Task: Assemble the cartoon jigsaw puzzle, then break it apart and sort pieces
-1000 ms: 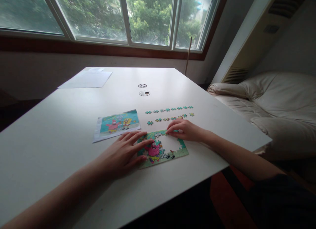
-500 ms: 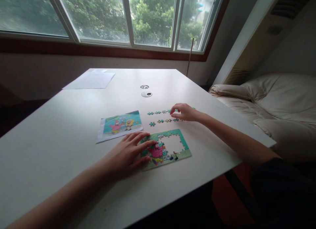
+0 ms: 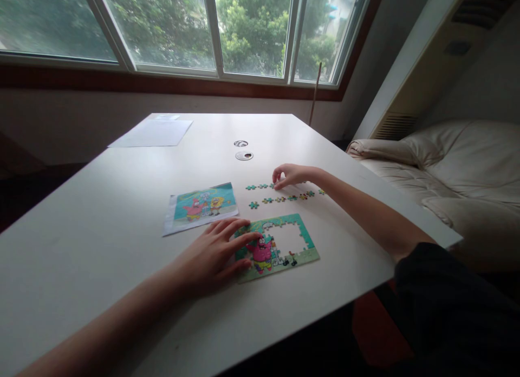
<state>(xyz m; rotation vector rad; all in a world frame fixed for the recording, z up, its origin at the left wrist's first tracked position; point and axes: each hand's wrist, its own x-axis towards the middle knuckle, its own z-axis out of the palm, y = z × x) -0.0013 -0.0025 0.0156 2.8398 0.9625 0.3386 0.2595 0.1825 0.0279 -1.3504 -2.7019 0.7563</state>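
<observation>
My left hand (image 3: 221, 249) lies flat with fingers spread over the left side of a partly filled jigsaw puzzle (image 3: 311, 252). The puzzle shows a pink starfish figure, and bare white board shows in its middle and right. Beyond it, loose pieces lie in two rows. At the far row, my right hand (image 3: 290, 175) has its thumb and forefinger closed on a small puzzle piece (image 3: 272, 186); the fingers partly hide it. A green puzzle piece (image 3: 253, 205) sits at the left end of the near row. A printed reference picture (image 3: 205, 203) lies left of the rows.
The white table (image 3: 134, 203) carries white paper sheets (image 3: 152, 133) at its far left. Two round cable-hole fittings (image 3: 244, 156) are set in the middle. A pale leather sofa (image 3: 455, 155) stands right of the table, and windows (image 3: 255, 30) line the far wall.
My right hand has moved left along the far row, and its thumb and forefinger have come down at a piece. My left hand stays on the puzzle. The view has shifted slightly.
</observation>
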